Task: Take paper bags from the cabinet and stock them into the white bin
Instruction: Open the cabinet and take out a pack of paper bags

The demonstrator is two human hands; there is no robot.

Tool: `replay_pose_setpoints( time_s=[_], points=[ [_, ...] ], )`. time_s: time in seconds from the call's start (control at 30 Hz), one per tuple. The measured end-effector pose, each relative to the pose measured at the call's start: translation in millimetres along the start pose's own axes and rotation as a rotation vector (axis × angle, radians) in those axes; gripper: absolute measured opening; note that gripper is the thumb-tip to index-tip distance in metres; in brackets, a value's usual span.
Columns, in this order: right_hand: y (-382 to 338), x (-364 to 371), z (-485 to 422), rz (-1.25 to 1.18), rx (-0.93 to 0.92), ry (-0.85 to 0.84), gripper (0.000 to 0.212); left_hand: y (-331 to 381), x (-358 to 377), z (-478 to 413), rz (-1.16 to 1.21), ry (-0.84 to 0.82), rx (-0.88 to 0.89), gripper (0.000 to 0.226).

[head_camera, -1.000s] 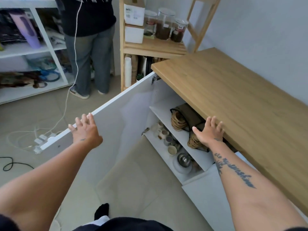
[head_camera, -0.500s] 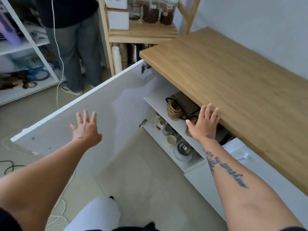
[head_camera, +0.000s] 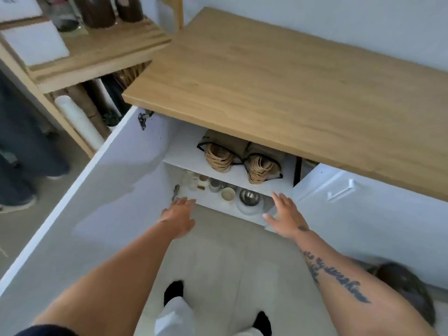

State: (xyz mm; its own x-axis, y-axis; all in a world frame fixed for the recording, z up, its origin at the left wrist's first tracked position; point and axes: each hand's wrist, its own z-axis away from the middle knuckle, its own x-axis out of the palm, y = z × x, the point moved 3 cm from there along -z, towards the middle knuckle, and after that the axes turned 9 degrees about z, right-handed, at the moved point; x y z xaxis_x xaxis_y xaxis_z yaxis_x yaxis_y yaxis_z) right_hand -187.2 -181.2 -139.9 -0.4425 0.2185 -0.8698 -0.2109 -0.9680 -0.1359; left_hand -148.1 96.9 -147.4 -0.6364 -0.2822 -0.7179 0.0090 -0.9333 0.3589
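Both hands reach forward with nothing in the grip: the left hand [head_camera: 178, 218] is spread flat, palm down, fingers loosely apart, and the right hand [head_camera: 284, 218] is likewise splayed wide, thumb out toward the left. Neither touches anything.

Just beyond and above the fingertips lies the front edge of the upper shelf [head_camera: 191, 158] inside the open cabinet [head_camera: 288, 187]. On that shelf sit the paper bags [head_camera: 238, 147], two brown bundles side by side with their bunched twine handles facing out toward the hands and their long axis running back into the cabinet, under the wooden table [head_camera: 278, 76] top. The right hand is the nearer one: the right bundle lies almost straight ahead of it, up and slightly left. The left bundle is up and to the right of the left hand, a longer reach.

Below the right hand's fingers, on the lower shelf, stand a metal bowl [head_camera: 249, 196], a small cup [head_camera: 228, 194] and a few jars. The open door [head_camera: 109, 190] stands just left of the left forearm.

Both forearms are extended and nearly parallel, angled down from the shoulders. My judgement is that the hands must rise to clear the shelf edge. No white bin is in view.
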Motion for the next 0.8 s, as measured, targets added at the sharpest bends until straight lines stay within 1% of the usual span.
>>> replay_pose_setpoints(
  time_s=[0.13, 0.23, 0.37, 0.57, 0.67, 0.8],
  points=[
    [-19, 15, 2, -0.102, 0.094, -0.047, 0.071, -18, -11, -26, -0.087, -0.068, 0.048, 0.067],
    [-20, 17, -2, -0.119, 0.125, -0.053, 0.07, -8, -18, -43, -0.115, -0.071, 0.089, 0.068],
    [-7, 19, -19, -0.161, 0.145, 0.016, 0.068, 14, -14, -68, -0.061, -0.014, 0.153, 0.065],
    [21, 51, -55, -0.193, 0.103, 0.079, 0.066, 23, 32, -99, -0.037, -0.028, 0.164, 0.065],
    [39, 63, -77, -0.274, 0.094, 0.135, 0.065, 35, 44, -130, 0.012, 0.04, 0.185, 0.065],
    [64, 70, -113, -0.368, 0.078, 0.239, 0.064, 57, 50, -180, 0.086, 0.169, 0.273, 0.062]
  ],
)
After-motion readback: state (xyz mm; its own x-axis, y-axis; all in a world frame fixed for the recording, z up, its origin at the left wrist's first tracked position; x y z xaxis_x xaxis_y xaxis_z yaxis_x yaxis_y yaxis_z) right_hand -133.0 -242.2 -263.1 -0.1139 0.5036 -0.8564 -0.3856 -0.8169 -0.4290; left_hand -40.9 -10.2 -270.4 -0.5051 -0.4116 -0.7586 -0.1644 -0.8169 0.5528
